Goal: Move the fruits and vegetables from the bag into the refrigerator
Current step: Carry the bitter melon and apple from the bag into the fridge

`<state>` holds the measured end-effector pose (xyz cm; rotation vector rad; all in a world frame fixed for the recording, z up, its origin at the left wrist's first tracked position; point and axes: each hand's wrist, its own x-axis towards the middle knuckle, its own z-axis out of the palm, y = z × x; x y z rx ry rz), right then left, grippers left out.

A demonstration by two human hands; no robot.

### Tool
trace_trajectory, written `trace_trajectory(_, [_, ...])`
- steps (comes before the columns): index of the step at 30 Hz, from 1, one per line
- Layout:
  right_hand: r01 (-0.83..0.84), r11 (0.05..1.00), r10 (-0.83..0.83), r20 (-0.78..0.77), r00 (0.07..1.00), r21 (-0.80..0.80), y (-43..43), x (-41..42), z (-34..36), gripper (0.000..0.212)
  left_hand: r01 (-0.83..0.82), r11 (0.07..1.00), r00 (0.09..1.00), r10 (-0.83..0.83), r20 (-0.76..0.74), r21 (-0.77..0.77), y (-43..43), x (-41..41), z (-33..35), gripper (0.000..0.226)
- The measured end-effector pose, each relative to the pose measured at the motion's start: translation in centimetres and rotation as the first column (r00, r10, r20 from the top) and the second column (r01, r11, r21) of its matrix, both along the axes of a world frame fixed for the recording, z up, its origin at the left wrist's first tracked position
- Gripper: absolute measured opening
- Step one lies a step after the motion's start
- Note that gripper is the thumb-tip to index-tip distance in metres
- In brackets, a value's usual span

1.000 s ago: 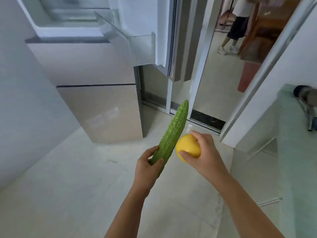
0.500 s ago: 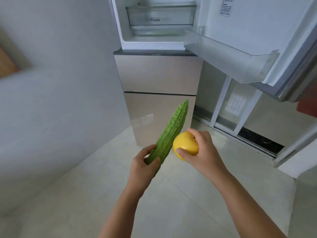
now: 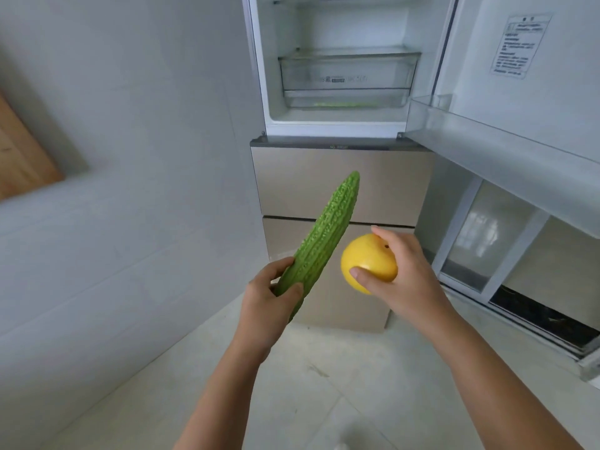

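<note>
Refrigerator [image 3: 337, 125] drawer [image 3: 344, 97] holds something green, indistinct.

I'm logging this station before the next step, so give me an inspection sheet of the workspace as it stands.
Surface: pale tiled floor, bare.
Job's things: bitter gourd and yellow fruit both held short of the open refrigerator; clear drawer shut, something green showing in the lower bin.
Clutter: nothing seen.
Grips: left hand wrapped round the gourd's lower end; right hand holding the fruit.
Cables: nothing seen.
Surroundings: refrigerator door swung open at right with a label; wooden edge at left.
</note>
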<state>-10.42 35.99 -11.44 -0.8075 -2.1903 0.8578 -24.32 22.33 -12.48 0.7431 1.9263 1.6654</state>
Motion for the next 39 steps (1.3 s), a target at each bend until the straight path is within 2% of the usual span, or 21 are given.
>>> trace_trajectory(8, [0.004, 0.999, 0.0, -0.112, 0.994, 0.034, 10.5, -7.4, 2.6, 0.065, -0.023, 0.999, 0.994, 0.028, -0.101, 0.043, 10.9, -7.4, 4.8, 0.034])
trace_trajectory(13, [-0.03, 0.996, 0.041, -0.138, 0.99, 0.08, 16.7, -11.3, 4.7, 0.065, -0.031, 0.996, 0.988, 0.043, -0.149, 0.085, 17.8, -11.6, 7.9, 0.033])
trace_trajectory(18, [-0.021, 0.999, 0.028, -0.175, 0.984, 0.042, 21.2, -14.0, 6.2, 0.065, -0.011, 0.998, 0.983, 0.021, -0.183, 0.056, 23.3, -15.1, 9.8, 0.034])
trace_trajectory(24, [-0.005, 0.995, 0.022, -0.166, 0.986, 0.101, 25.6, -17.6, 7.6, 0.069, 0.001, 0.996, 0.974, 0.019, -0.226, 0.088, 28.9, -19.3, 11.2, 0.038])
trace_trajectory(35, [0.121, 0.979, -0.074, -0.264, 0.962, 0.166, 34.7, -27.8, 11.6, 0.066, 0.165, 0.981, 0.904, -0.11, -0.414, 0.099, 39.8, -30.3, 16.9, 0.031])
trace_trajectory(39, [0.16, 0.971, -0.108, -0.272, 0.956, 0.18, 37.8, -31.6, 13.3, 0.067, 0.222, 0.97, 0.839, -0.141, -0.525, 0.095, 44.2, -34.3, 19.0, 0.032])
